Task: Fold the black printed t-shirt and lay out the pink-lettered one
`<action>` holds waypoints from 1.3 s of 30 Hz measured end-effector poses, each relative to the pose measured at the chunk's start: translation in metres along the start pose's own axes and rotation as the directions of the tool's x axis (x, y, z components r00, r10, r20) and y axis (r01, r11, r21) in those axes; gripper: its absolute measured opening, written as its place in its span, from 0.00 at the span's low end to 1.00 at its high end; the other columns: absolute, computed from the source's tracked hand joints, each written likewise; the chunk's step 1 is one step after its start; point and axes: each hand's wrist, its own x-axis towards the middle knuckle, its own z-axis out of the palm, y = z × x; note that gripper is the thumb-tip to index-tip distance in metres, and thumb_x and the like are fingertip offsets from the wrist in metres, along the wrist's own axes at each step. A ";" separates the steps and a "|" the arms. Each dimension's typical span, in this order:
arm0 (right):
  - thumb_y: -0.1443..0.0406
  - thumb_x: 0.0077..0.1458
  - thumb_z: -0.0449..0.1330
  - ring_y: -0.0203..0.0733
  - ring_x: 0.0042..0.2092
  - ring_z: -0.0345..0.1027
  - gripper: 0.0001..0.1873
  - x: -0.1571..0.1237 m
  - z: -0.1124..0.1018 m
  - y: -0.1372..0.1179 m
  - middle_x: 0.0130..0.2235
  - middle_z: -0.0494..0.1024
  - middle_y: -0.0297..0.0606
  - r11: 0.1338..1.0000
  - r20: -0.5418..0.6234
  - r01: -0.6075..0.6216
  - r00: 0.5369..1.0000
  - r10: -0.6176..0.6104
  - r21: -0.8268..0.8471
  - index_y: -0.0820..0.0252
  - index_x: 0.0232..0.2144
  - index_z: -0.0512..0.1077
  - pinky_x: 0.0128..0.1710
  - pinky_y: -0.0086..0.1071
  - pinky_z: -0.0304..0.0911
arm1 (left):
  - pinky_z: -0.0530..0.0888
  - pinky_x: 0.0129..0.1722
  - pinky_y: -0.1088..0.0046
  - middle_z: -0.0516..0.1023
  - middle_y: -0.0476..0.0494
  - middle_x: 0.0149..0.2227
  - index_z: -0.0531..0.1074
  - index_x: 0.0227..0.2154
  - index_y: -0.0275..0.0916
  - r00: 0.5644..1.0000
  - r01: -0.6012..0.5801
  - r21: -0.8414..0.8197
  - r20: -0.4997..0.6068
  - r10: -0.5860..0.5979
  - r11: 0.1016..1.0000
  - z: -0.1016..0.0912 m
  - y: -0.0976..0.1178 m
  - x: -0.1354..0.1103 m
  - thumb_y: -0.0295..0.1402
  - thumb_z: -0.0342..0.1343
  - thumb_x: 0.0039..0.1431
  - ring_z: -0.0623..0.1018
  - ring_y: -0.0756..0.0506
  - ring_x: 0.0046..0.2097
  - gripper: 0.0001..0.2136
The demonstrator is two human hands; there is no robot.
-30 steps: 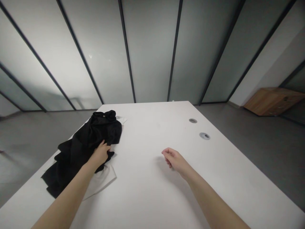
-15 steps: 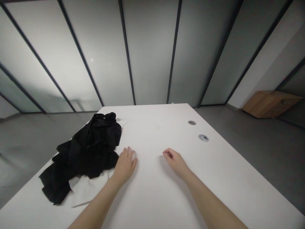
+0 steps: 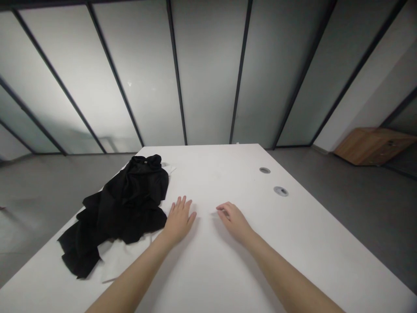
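My left hand [image 3: 179, 219] is palm down over the white table, empty, its fingers and thumb spread. Its wrist is close beside the right edge of a crumpled black garment [image 3: 130, 200], which has a small label near its far end. White cloth [image 3: 119, 258] pokes out from under the near side of the garment, and a bit more white shows at its far right. Opposite the left hand, my right hand [image 3: 233, 221] hovers low above the tabletop with loosely bent fingers, thumb apart from them and nothing held.
The white table [image 3: 215, 178] stretches away toward frosted glass panels [image 3: 208, 78] with dark frames. Two round grommets [image 3: 280, 191] are set in its right side. A wooden cabinet [image 3: 368, 145] stands on the grey floor at far right.
My left hand has moved slightly right and its fingers have spread wider. My right hand has shifted a little left and its fingers have loosened. The view has tilted slightly.
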 end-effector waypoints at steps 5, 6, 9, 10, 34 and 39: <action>0.58 0.71 0.48 0.55 0.73 0.54 0.26 0.044 0.006 -0.011 0.70 0.68 0.47 0.936 0.077 0.085 0.995 -0.062 -0.342 0.59 0.64 0.72 0.72 0.47 0.48 | 0.56 0.73 0.47 0.58 0.31 0.75 0.59 0.72 0.35 0.991 -0.022 -0.076 -0.133 0.012 0.997 -0.014 0.021 0.055 0.44 0.40 0.76 0.54 0.34 0.76 0.28; 0.57 0.72 0.47 0.56 0.75 0.48 0.29 0.051 0.007 -0.011 0.73 0.63 0.47 0.910 0.074 0.070 0.996 -0.043 -0.409 0.60 0.68 0.68 0.73 0.48 0.45 | 0.56 0.73 0.47 0.58 0.31 0.74 0.59 0.72 0.36 0.991 -0.004 -0.080 -0.137 -0.008 0.997 -0.012 0.025 0.064 0.43 0.40 0.76 0.54 0.34 0.76 0.28; 0.58 0.73 0.43 0.58 0.77 0.41 0.32 0.064 0.011 -0.001 0.76 0.54 0.47 0.854 0.078 0.028 0.997 0.014 -0.520 0.63 0.73 0.59 0.73 0.51 0.43 | 0.57 0.72 0.44 0.59 0.30 0.74 0.59 0.72 0.35 0.995 0.065 -0.049 -0.072 -0.068 0.997 0.006 0.033 0.079 0.42 0.41 0.75 0.56 0.32 0.76 0.29; 0.58 0.73 0.43 0.58 0.77 0.42 0.32 0.065 0.013 0.003 0.76 0.53 0.48 0.844 0.095 0.021 0.995 0.035 -0.536 0.64 0.73 0.58 0.73 0.51 0.43 | 0.58 0.71 0.43 0.59 0.29 0.74 0.59 0.73 0.35 0.996 0.076 -0.028 -0.038 -0.077 0.997 0.013 0.034 0.080 0.43 0.41 0.75 0.56 0.31 0.75 0.29; 0.57 0.72 0.47 0.61 0.77 0.42 0.34 0.059 0.016 0.017 0.77 0.49 0.50 0.818 0.218 0.029 0.969 0.119 -0.575 0.63 0.74 0.56 0.73 0.52 0.39 | 0.57 0.71 0.46 0.57 0.28 0.75 0.57 0.73 0.33 0.998 0.041 0.054 0.047 -0.043 0.998 0.031 0.026 0.072 0.47 0.41 0.75 0.58 0.30 0.75 0.32; 0.56 0.72 0.46 0.62 0.77 0.40 0.36 0.060 0.016 0.019 0.77 0.49 0.52 0.817 0.229 0.030 0.965 0.127 -0.577 0.69 0.75 0.54 0.74 0.51 0.39 | 0.57 0.72 0.46 0.57 0.27 0.75 0.57 0.73 0.33 0.997 0.041 0.052 0.058 -0.044 0.998 0.029 0.027 0.072 0.47 0.41 0.75 0.57 0.30 0.75 0.32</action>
